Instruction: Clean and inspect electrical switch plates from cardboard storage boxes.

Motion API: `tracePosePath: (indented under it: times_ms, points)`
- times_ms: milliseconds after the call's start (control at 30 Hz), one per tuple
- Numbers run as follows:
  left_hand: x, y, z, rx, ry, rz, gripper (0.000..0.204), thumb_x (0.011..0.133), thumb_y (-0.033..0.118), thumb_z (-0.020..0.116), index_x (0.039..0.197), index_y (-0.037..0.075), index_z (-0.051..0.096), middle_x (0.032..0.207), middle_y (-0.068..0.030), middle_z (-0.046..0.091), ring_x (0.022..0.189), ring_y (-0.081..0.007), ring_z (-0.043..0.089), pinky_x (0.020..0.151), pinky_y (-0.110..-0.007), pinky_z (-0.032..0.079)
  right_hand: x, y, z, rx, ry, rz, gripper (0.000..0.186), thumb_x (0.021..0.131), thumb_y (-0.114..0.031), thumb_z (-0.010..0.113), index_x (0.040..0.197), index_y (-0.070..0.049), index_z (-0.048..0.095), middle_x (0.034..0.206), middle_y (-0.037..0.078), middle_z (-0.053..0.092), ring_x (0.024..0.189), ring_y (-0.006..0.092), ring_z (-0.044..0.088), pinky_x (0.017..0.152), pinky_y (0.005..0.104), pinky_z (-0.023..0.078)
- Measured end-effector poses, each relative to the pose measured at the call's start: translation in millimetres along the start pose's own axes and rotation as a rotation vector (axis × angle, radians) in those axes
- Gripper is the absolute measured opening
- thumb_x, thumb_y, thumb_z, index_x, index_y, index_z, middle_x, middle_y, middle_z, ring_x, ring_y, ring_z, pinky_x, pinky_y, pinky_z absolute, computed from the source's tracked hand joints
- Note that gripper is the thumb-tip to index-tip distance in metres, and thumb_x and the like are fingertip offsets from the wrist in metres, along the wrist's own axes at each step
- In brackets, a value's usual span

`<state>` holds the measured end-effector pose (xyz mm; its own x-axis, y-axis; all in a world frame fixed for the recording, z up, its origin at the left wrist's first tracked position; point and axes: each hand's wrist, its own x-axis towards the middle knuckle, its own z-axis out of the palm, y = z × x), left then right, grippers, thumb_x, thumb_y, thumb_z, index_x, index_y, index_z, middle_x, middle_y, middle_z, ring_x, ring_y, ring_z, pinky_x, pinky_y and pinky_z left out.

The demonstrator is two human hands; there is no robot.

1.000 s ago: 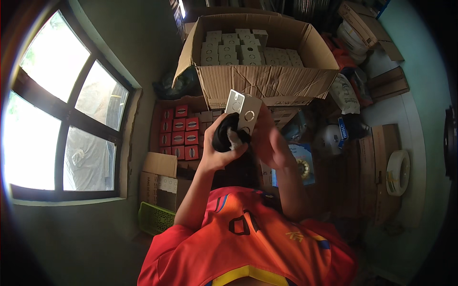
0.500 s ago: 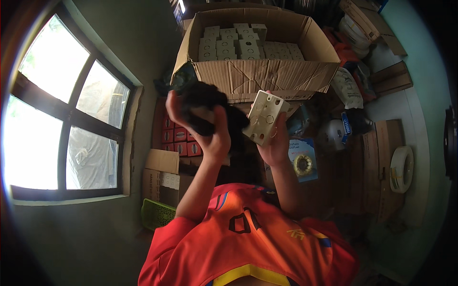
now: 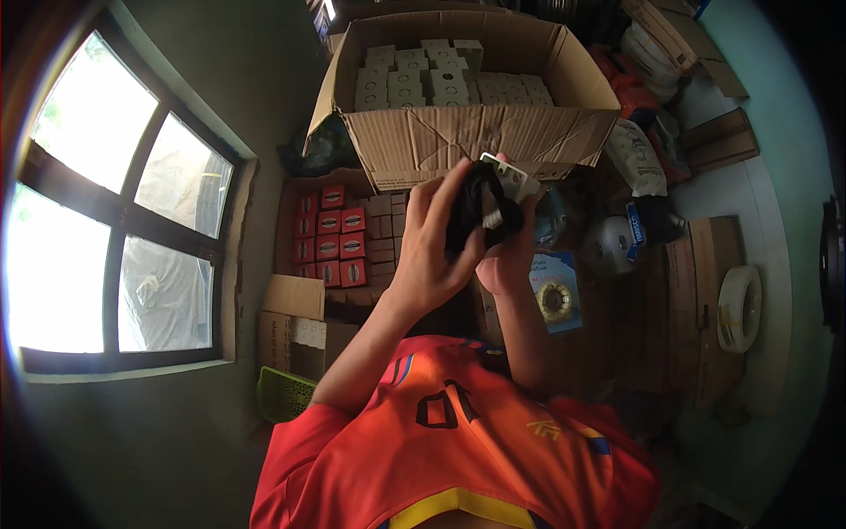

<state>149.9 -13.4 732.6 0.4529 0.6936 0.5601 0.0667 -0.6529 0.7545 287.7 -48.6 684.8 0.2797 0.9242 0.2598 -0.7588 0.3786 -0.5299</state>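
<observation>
My left hand (image 3: pixel 430 247) is closed round a black cloth (image 3: pixel 467 207), pressing it against a white plastic electrical wall box (image 3: pixel 508 175). The cloth covers the lower part of the box, so only its upper end with rim and holes shows. From the right side my right hand (image 3: pixel 509 269) grips the same box, its fingers mostly hidden behind box and cloth. Both hands are together in front of the large open cardboard carton (image 3: pixel 480 145), where several more wall boxes (image 3: pixel 423 79) are stacked.
Left of my hands, red-and-white small boxes (image 3: pixel 328 247) fill a carton. Further down stand a small open carton (image 3: pixel 295 300) and a green basket (image 3: pixel 286 394). On the right are a blue package (image 3: pixel 557 291), a white roll (image 3: pixel 740 309) and leaning cardboard (image 3: pixel 705 264). A window (image 3: pixel 132 203) is at left.
My left hand has moved right with the black cloth and now lays it over the wall box. The box, apart from the cloth before, is now partly covered.
</observation>
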Motion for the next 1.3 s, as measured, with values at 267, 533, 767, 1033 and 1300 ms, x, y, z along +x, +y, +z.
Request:
tracePosePath:
  times_ms: [267,533,767,1033,1300]
  points:
    - [28.5,13.6,-3.4,0.259,0.048,0.185,0.047,0.076,0.004,0.079,0.122,0.003,0.069,0.110,-0.0150,0.069,0.097,-0.0346,0.069,0.084,-0.041,0.058,3.5,-2.9,11.0,-0.099,0.236,0.069,0.072,0.110,-0.063,0.025,0.163,-0.015,0.036,0.145,0.004,0.059,0.135,0.0187,0.055,0.116,0.0395,0.041]
    - [21.3,21.3,-15.3,0.395,-0.203,0.029,0.033,0.079,0.014,0.076,0.108,0.001,0.067,0.098,-0.0143,0.062,0.079,-0.0372,0.070,0.068,-0.046,0.059,-0.9,14.5,2.1,-0.219,0.019,-0.017,0.080,0.110,-0.064,0.027,0.163,-0.005,0.031,0.152,0.007,0.052,0.136,0.0196,0.054,0.117,0.0393,0.039]
    - [29.0,17.7,-7.3,0.258,-0.143,0.052,0.034,0.077,0.007,0.076,0.109,-0.001,0.070,0.099,-0.0159,0.064,0.082,-0.0384,0.070,0.070,-0.045,0.057,6.5,4.8,-8.7,-0.436,-0.028,-0.153,0.077,0.111,-0.061,0.026,0.164,-0.004,0.030,0.154,0.008,0.050,0.139,0.0198,0.052,0.117,0.0389,0.040]
    - [31.5,-15.5,-52.0,0.175,-0.470,0.112,0.026,0.078,0.010,0.074,0.102,-0.002,0.072,0.101,-0.0190,0.067,0.093,-0.0407,0.069,0.079,-0.048,0.057,-8.6,20.5,0.7,-0.277,0.060,0.199,0.073,0.112,-0.057,0.032,0.157,0.000,0.041,0.148,0.011,0.056,0.136,0.0186,0.054,0.118,0.0370,0.039]
    - [3.3,-5.0,-0.5,0.098,-0.029,-0.155,0.026,0.082,0.018,0.073,0.101,0.000,0.072,0.092,-0.0205,0.070,0.084,-0.0419,0.071,0.073,-0.046,0.057,-13.6,29.3,-18.8,-0.569,0.167,-0.209,0.070,0.114,-0.052,0.028,0.158,0.002,0.036,0.156,0.014,0.047,0.141,0.0233,0.049,0.119,0.0398,0.036]
